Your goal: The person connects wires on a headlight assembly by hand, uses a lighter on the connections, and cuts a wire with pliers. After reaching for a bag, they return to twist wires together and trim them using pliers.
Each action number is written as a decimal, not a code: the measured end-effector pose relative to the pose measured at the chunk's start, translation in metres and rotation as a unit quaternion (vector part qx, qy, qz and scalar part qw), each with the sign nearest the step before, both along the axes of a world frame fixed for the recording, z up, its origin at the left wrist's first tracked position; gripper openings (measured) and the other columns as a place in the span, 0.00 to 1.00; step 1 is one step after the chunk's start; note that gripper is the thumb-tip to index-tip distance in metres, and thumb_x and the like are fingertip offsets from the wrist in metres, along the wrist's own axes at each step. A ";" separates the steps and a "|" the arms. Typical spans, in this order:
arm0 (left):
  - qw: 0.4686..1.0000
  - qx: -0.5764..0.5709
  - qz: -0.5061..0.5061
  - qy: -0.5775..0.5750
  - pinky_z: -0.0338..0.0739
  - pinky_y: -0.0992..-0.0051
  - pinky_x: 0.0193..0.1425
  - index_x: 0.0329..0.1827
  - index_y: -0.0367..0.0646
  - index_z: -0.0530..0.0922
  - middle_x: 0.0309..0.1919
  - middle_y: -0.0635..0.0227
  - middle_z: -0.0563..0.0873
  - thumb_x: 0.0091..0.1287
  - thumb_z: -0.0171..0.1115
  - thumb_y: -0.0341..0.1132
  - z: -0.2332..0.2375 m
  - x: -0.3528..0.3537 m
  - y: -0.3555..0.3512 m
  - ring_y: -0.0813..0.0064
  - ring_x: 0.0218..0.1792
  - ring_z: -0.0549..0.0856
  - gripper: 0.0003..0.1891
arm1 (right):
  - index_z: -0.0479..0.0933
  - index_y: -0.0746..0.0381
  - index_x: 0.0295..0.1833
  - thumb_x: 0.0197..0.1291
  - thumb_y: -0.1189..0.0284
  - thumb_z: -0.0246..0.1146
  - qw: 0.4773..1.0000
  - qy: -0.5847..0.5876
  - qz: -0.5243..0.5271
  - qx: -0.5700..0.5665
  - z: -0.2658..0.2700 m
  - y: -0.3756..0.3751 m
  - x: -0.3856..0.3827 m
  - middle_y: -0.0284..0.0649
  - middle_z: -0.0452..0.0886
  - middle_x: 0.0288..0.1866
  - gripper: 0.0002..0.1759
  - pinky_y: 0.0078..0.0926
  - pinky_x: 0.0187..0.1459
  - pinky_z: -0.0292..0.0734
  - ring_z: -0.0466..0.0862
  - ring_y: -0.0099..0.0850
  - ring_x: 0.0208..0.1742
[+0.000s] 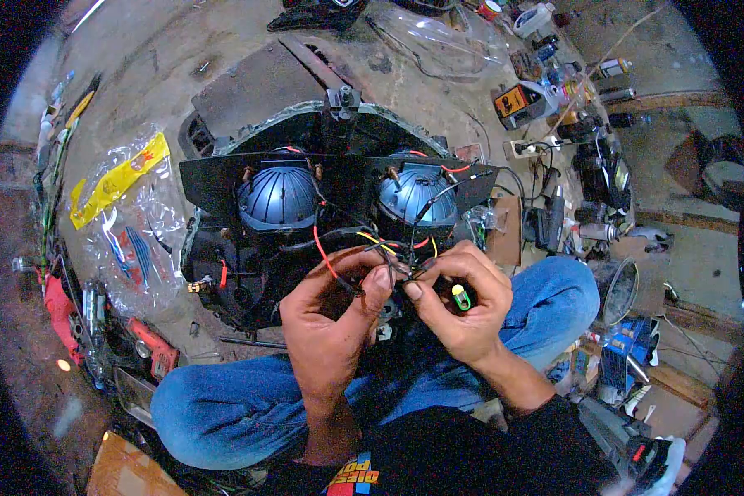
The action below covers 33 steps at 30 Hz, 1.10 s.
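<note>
My left hand (335, 310) is closed, its thumb and fingers pinching thin electrical wires (379, 240) in black, red and yellow. My right hand (471, 310) meets it fingertip to fingertip, closed on the same wires; the exact joint between them is too small to make out. A small green tool with a pale yellow end (461, 298) sticks out between the curled fingers of my right hand. Just beyond my hands are two round, finned blue lamp units (278, 198) (417, 197), fixed in a black headlight housing (347, 165). A red wire (321, 246) runs from the left lamp toward my left hand.
Clear plastic bags, one with a yellow strip (124, 182), lie on the left. A red power tool (153, 347) sits near my left knee. Bottles, including an oil container (522, 103), a power strip (529, 149) and cables crowd the right. My crossed legs (223, 409) border the housing.
</note>
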<state>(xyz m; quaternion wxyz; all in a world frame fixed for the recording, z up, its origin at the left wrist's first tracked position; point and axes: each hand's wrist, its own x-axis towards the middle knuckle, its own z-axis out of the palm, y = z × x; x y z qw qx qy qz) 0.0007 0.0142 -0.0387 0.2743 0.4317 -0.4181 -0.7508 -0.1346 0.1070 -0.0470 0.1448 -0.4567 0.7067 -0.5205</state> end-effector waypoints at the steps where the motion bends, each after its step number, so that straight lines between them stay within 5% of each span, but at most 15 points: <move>1: 1.000 0.001 -0.001 -0.001 0.67 0.86 0.25 0.50 0.34 0.86 0.34 0.73 0.88 0.70 0.72 0.31 0.000 0.001 0.000 0.91 0.24 0.77 0.11 | 0.83 0.66 0.36 0.51 0.80 0.77 1.000 0.000 0.000 -0.002 0.000 0.000 0.000 0.42 0.86 0.33 0.09 0.28 0.36 0.78 0.85 0.32 0.33; 33: 1.000 0.016 0.008 -0.001 0.66 0.86 0.23 0.50 0.36 0.85 0.33 0.74 0.87 0.69 0.73 0.31 0.003 -0.001 -0.001 0.91 0.22 0.76 0.11 | 0.84 0.66 0.39 0.52 0.80 0.77 1.000 0.002 0.005 0.000 -0.002 0.004 -0.001 0.43 0.87 0.35 0.10 0.28 0.38 0.80 0.85 0.32 0.35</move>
